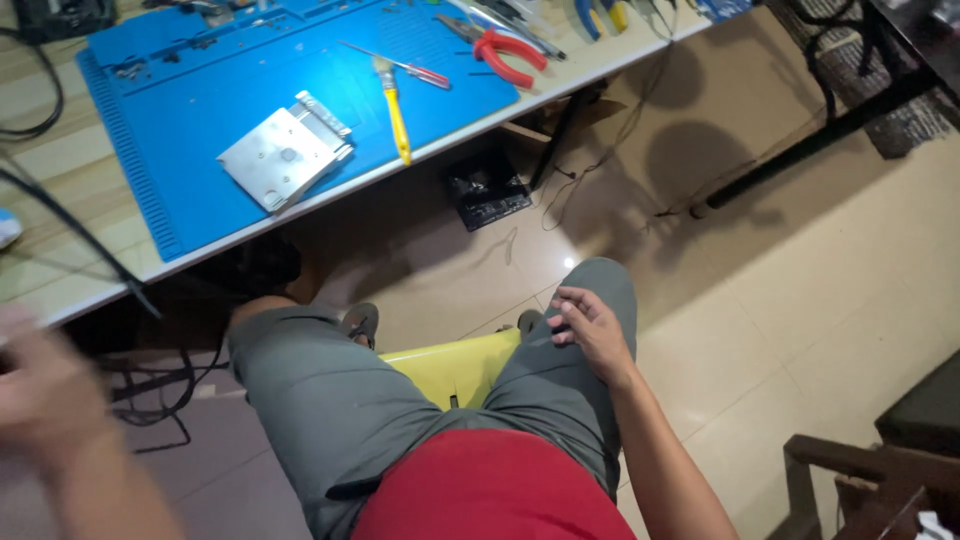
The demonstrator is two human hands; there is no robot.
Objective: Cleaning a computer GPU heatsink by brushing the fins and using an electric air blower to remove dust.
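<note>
The person sits on a yellow stool (pixel 455 368), pushed back from the worktop (pixel 60 250), and neither hand is on the work. The right hand (pixel 590 330) rests palm down on the right knee of the grey shorts (pixel 330 410), fingers loosely spread and closed on nothing. The left hand (pixel 45 395) is up at the near left edge of the view, a blur; I cannot tell whether its grip is apart or together, though nothing shows in it.

The thing nearest to them is the metal bracket plate (pixel 285 150), lying flat and turned at an angle on the blue silicone mat (pixel 200 90), close to the mat's near edge. It looks like stiff, thin sheet metal with a ridged hinge strip along its far side: light, rigid, likely smooth and a little slippery, with edges that could be sharp. I'd judge the long flat sides the safest place to pinch it, or the hinge strip, which gives more to hold.

To the right of the plate on the mat lies a yellow-handled brush (pixel 394 110), and beyond it a slim screwdriver (pixel 400 66) and red-handled pliers (pixel 505 52). Black cables (pixel 80 235) trail across the worktop left of the mat. Under the worktop, past the mat's near edge, a dark box (pixel 487 190) sits on the tiled floor (pixel 800 280).
</note>
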